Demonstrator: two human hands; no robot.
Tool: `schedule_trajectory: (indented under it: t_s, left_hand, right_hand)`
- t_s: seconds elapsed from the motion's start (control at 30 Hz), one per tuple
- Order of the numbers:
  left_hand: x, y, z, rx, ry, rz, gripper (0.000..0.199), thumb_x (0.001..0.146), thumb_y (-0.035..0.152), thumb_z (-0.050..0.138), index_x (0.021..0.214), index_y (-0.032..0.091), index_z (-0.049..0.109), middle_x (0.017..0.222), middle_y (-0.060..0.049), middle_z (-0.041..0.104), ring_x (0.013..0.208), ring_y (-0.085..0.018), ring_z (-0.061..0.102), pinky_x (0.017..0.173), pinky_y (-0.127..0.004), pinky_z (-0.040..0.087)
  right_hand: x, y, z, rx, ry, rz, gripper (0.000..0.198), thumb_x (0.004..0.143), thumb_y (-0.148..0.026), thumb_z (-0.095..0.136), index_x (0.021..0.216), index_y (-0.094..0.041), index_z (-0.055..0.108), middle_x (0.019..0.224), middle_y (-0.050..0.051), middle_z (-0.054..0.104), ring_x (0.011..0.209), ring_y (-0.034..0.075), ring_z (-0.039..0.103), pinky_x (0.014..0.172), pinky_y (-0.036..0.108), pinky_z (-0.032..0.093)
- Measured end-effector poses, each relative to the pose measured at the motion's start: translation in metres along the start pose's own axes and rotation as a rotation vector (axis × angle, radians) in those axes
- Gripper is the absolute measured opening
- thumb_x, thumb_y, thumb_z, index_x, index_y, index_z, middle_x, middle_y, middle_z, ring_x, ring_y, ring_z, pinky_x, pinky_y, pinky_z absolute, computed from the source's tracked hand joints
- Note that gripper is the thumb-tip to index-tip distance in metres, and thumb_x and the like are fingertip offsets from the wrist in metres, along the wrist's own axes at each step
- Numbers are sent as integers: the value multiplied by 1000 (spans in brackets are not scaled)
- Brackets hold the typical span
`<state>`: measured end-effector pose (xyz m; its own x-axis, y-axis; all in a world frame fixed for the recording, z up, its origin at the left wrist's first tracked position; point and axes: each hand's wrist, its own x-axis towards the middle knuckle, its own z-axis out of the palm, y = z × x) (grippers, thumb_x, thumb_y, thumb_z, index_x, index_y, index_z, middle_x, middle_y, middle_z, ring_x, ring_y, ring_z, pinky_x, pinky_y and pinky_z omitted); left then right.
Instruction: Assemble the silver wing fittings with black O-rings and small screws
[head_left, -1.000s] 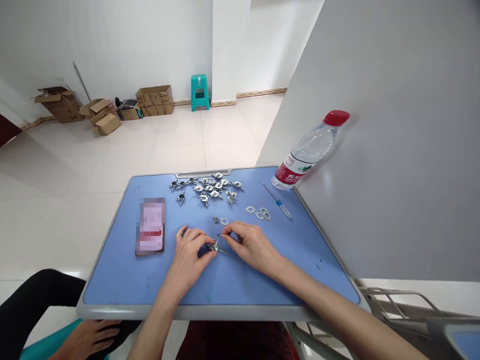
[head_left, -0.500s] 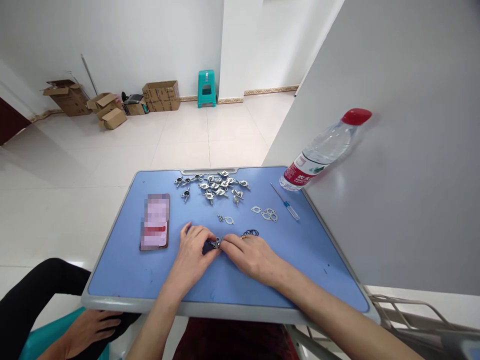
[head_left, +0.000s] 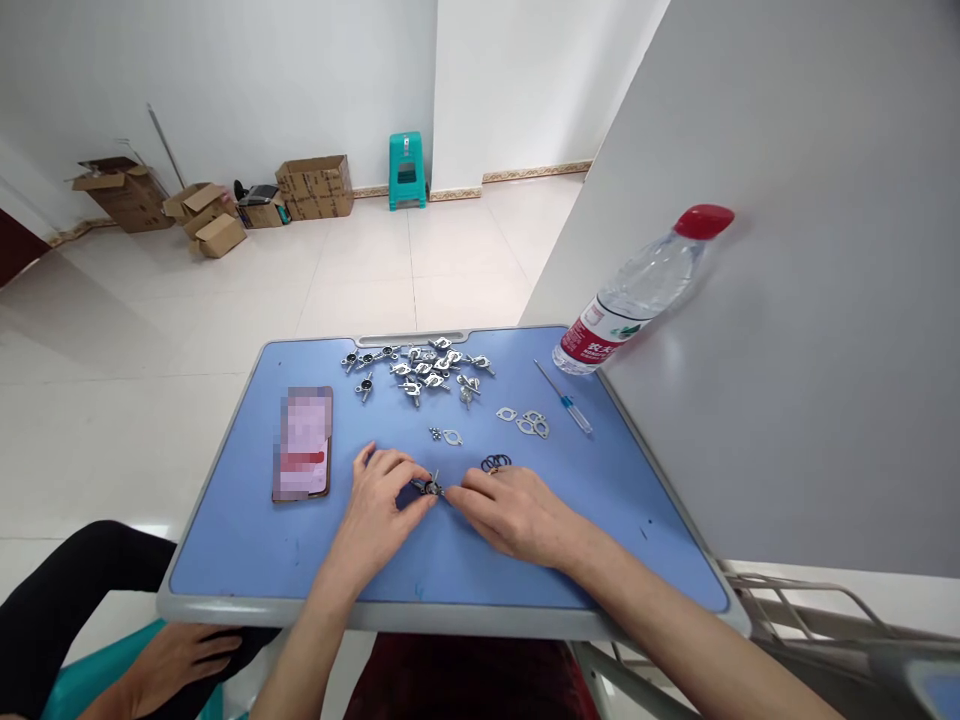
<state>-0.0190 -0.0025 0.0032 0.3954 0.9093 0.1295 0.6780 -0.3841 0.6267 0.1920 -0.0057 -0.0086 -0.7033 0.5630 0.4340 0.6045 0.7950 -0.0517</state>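
Observation:
My left hand (head_left: pixel 384 498) pinches a small metal fitting with short stems (head_left: pixel 430 487) between thumb and fingers, low over the blue table. At the fitting's right side, the fingertips of my right hand (head_left: pixel 514 512) are pressed together; what they hold, if anything, is hidden. Black rubber rings (head_left: pixel 496 463) lie just behind my right hand. Ahead of my hands are a few tiny metal pieces (head_left: pixel 435 434) beside a flat oval metal plate (head_left: pixel 452 438). Several more flat plates (head_left: pixel 526 427) lie to the right, and a pile of similar metal fittings (head_left: pixel 424 369) lies farther back.
A phone (head_left: pixel 306 445) lies left on the table (head_left: pixel 240 540). A screwdriver (head_left: pixel 564 398) and a water bottle (head_left: pixel 626 300) are at the right, by a grey panel (head_left: pixel 810 300). Another person's hand (head_left: pixel 176 665) rests at lower left. Cardboard boxes (head_left: pixel 315 188) and a stool (head_left: pixel 407 170) stand beyond.
My right fingertips have drawn slightly right, uncovering more of the metal fitting. My left hand keeps its pinch. The whole view has shifted a little.

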Motion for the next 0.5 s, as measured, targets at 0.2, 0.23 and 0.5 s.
schedule_trajectory:
  t_s: [0.2, 0.23, 0.5]
  left_hand:
    - [1, -2, 2, 24, 19, 19, 7, 85, 18, 62, 88, 25, 62, 94, 3, 63, 96, -18, 60, 113, -52, 26]
    - [1, -2, 2, 34, 25, 27, 7, 85, 18, 62, 88, 24, 63, 93, 3, 63, 96, -18, 60, 112, -52, 26]
    - [0, -3, 4, 73, 45, 65, 6, 86, 18, 62, 86, 24, 63, 91, 2, 64, 94, -18, 60, 112, -53, 26]
  right_hand:
    - [1, -3, 3, -25, -47, -28, 28, 96, -9, 35, 96, -16, 63, 68, -1, 54, 47, 10, 37, 50, 29, 26]
    - [0, -3, 3, -27, -51, -29, 28, 96, -10, 36, 96, -16, 63, 68, -1, 54, 47, 10, 37, 50, 29, 26]
    - [1, -3, 2, -116, -121, -65, 28, 95, -8, 36, 101, -14, 62, 69, 1, 54, 47, 11, 39, 50, 30, 25]
